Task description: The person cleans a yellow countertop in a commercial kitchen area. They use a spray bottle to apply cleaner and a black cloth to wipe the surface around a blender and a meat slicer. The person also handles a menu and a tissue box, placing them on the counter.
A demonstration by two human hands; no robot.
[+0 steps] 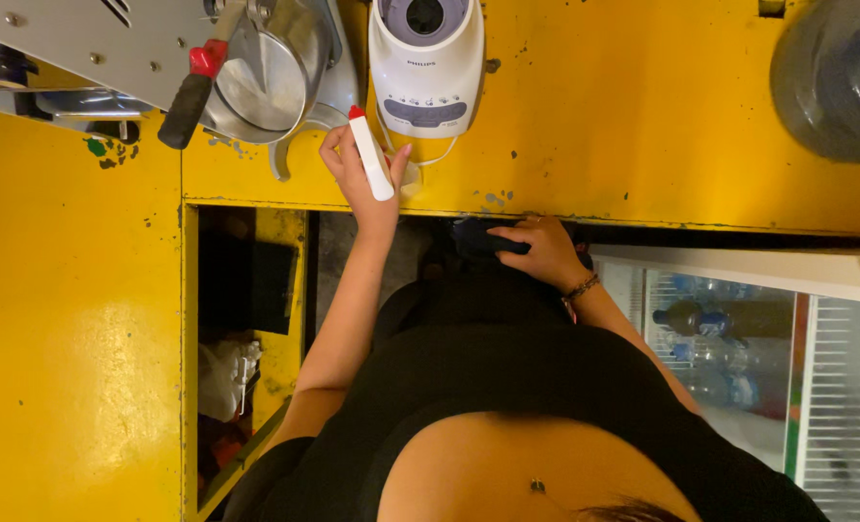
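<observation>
— So, what has the left hand [358, 174] got?

— A white tube with a red cap [370, 155], fingers wrapped tight around it, held tilted over the near edge of the yellow counter [643, 116], just in front of the white blender base [425, 72].

— And the right hand [543, 249]?

— Lower, below the counter edge, fingers curled over a dark object [478, 240]; I cannot tell what it is.

— Anything else about?

— A metal press with a red-and-black handle [193, 92] far left, and 1 glass-door fridge with bottles [730, 338] at right.
</observation>
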